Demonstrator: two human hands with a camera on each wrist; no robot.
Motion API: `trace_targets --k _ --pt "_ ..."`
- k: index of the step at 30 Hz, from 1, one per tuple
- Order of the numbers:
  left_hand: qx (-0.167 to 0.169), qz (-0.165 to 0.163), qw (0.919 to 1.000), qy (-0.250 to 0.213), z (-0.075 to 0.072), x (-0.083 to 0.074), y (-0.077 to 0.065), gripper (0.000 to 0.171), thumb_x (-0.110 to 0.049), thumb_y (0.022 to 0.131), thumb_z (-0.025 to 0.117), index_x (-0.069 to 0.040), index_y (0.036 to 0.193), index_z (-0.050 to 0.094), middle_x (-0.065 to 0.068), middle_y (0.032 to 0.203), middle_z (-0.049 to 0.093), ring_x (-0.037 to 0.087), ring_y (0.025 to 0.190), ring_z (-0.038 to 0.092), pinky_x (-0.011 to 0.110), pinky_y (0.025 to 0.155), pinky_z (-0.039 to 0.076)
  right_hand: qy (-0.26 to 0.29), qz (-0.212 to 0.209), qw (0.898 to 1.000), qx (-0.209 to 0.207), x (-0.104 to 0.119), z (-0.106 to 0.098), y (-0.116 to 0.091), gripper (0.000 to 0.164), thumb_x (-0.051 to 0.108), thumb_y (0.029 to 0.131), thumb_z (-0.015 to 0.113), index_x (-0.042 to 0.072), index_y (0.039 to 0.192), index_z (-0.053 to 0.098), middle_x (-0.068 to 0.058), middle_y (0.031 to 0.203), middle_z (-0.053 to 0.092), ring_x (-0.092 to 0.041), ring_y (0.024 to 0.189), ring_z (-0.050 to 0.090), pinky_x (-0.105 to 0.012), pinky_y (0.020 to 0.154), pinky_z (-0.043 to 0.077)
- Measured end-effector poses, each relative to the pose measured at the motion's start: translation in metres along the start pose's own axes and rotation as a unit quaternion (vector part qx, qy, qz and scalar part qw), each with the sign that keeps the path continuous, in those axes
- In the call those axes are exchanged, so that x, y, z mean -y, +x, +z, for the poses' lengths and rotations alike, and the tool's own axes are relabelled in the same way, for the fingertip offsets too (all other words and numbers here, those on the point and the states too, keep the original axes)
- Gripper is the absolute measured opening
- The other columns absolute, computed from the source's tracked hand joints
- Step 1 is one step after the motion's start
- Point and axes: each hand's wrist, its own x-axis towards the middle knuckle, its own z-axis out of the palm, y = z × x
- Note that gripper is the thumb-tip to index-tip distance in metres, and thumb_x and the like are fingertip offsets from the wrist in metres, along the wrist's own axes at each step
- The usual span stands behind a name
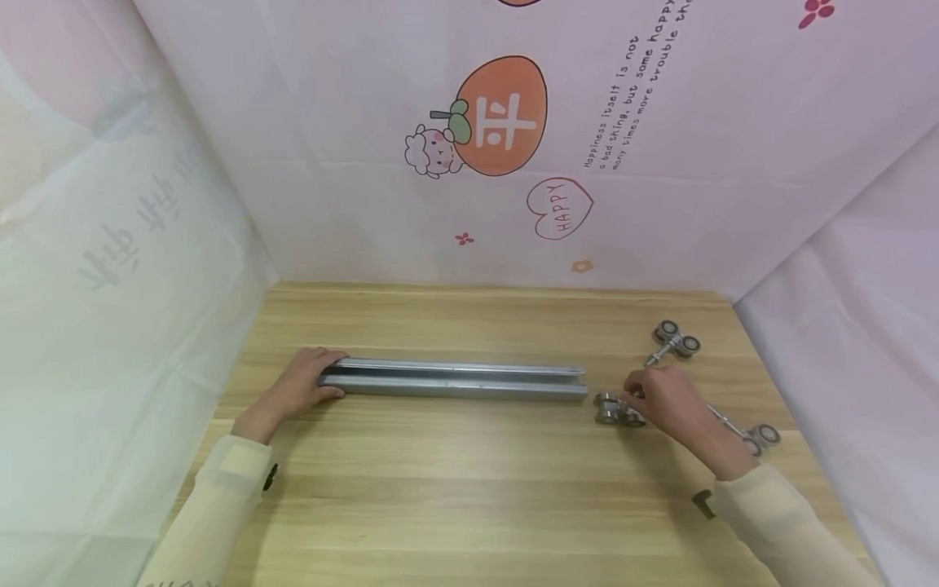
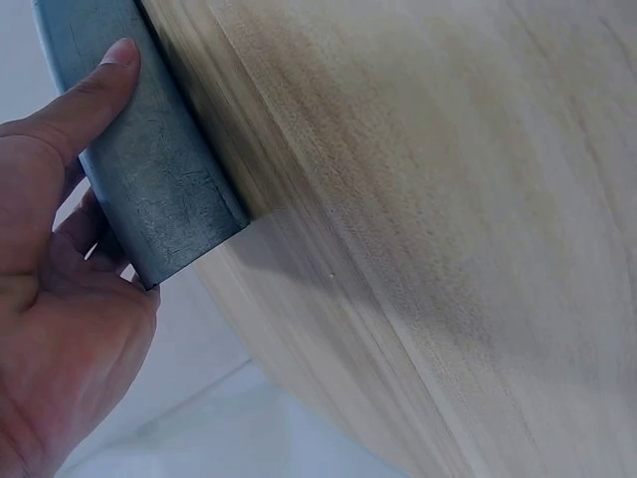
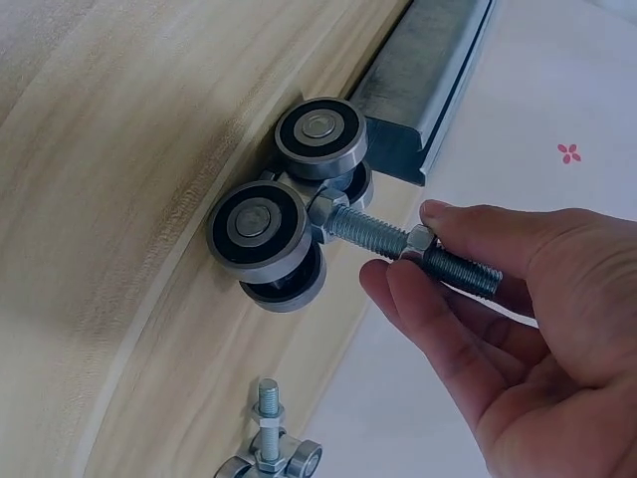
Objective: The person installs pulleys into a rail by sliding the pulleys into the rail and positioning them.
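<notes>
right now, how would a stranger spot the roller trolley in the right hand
On the wooden table, follow the metal rail to its right end. Just beyond, the right hand pinches a roller trolley by its threaded bolt. Unlike the far trolley and the rightmost trolley, this one is held.

- Rail, ctr: metal, dull sheen, scuffed surf. at L end
- Roller trolleys, R: shiny metal, wheel faces matt
- Worktop: wood-grain, smooth, semi-matt
- Far backdrop: smooth sheet, cloth/plastic unclear
- Sleeves: matt cloth
</notes>
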Motion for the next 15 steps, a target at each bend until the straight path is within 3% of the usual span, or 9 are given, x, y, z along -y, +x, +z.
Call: trace_targets --k 9,15 --pt "0.006 -0.002 1.0000 0.000 0.0004 0.0016 0.0008 0.062 -0.022 0.078 0.079 -0.003 0.133 0.057 0.021 0.126 0.062 0.041 0.120 0.048 0.056 0.105 0.035 0.026 -0.007 0.999 0.028 0.0000 0.0033 -0.0012 0.024 0.010 0.073 0.081 -0.002 0.093 0.073 -0.013 0.079 0.074 -0.017 0.065 0.068 -0.029 0.055 0.057" --pt "0.000 0.004 1.0000 0.004 0.0015 0.0025 0.0004 0.063 -0.022 0.077 0.080 -0.001 0.132 0.057 0.021 0.122 0.063 0.040 0.117 0.049 0.056 0.102 0.036 0.025 -0.018 0.999 0.035 -0.0028 0.0078 -0.0043 0.015 0.007 0.072 0.081 0.002 0.084 0.074 -0.011 0.078 0.073 -0.016 0.065 0.067 -0.029 0.057 0.058"
